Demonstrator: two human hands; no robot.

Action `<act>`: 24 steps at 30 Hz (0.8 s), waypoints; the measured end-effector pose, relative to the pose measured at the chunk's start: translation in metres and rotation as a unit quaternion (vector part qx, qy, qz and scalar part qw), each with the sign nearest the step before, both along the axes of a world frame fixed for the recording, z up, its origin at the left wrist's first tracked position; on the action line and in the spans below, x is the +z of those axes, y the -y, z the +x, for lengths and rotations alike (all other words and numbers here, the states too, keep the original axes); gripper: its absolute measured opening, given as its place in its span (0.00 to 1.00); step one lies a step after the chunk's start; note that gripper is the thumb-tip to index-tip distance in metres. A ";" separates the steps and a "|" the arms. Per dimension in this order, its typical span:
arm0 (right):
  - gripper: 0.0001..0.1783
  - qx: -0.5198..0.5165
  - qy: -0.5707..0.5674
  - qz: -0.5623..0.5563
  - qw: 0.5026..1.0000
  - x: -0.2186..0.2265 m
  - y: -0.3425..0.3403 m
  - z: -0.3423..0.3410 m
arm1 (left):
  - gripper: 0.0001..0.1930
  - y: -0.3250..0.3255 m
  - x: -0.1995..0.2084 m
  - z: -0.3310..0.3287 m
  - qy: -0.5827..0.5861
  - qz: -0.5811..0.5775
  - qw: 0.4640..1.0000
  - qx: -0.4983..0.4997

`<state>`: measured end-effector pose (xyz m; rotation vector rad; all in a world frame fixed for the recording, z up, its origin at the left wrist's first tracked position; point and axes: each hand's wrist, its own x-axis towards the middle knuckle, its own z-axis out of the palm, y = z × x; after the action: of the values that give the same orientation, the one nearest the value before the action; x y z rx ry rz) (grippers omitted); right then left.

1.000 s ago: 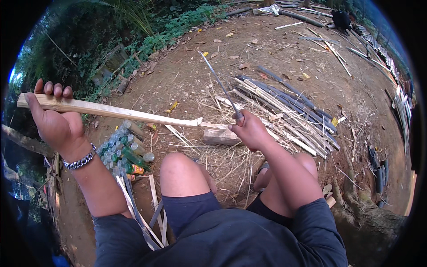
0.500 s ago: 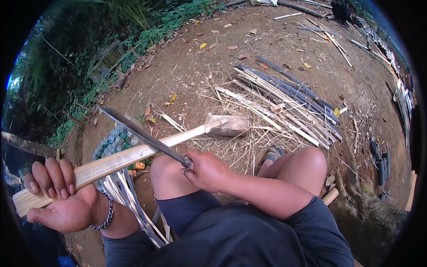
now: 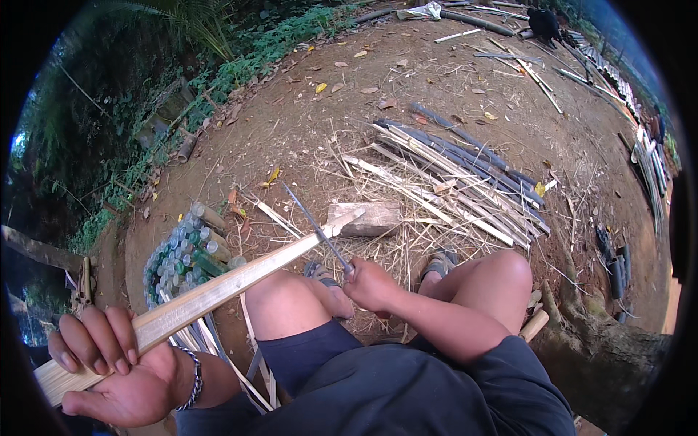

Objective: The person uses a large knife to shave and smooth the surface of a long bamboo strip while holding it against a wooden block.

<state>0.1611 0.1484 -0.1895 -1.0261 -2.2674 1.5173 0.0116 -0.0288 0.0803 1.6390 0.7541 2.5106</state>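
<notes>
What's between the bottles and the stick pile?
In the head view: loose strips, the knife, the log and the plank, its far end overlapping the log.

Outdoors; soft daylight. Bare brown ground [image 3: 596, 156] spreads ahead of the right hand [image 3: 372, 285], scattered with fallen leaves [image 3: 321, 88]. Well ahead of the left hand [image 3: 127, 385], green bushes [image 3: 269, 45] edge it, dark shade [image 3: 102, 116] behind them. Gnarled tree roots [image 3: 582, 327] lie to the right hand's right.

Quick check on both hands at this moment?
Left hand: closed around the wide end of the pale wooden strip.
Right hand: closed on the handle of the long blade.
</notes>
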 end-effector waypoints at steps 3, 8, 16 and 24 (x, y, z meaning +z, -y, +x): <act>0.10 0.106 -0.044 0.037 0.993 0.074 0.039 -0.005 | 0.24 0.008 0.003 -0.002 0.009 -0.007 1.000 0.021; 0.11 0.001 0.013 0.010 1.000 -0.008 0.001 0.001 | 0.24 0.002 0.001 0.003 0.031 -0.006 0.999 0.010; 0.10 0.056 -0.060 0.067 0.994 0.022 0.036 -0.010 | 0.22 0.002 0.002 0.006 -0.002 -0.024 1.000 0.010; 0.09 0.128 -0.199 0.085 0.968 0.081 0.054 -0.018 | 0.22 0.002 0.008 0.001 0.010 -0.018 0.999 0.038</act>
<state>0.1432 0.0948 -0.1085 -0.3515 -2.2445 1.4294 0.0130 -0.0308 0.0880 1.6004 0.8704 2.5432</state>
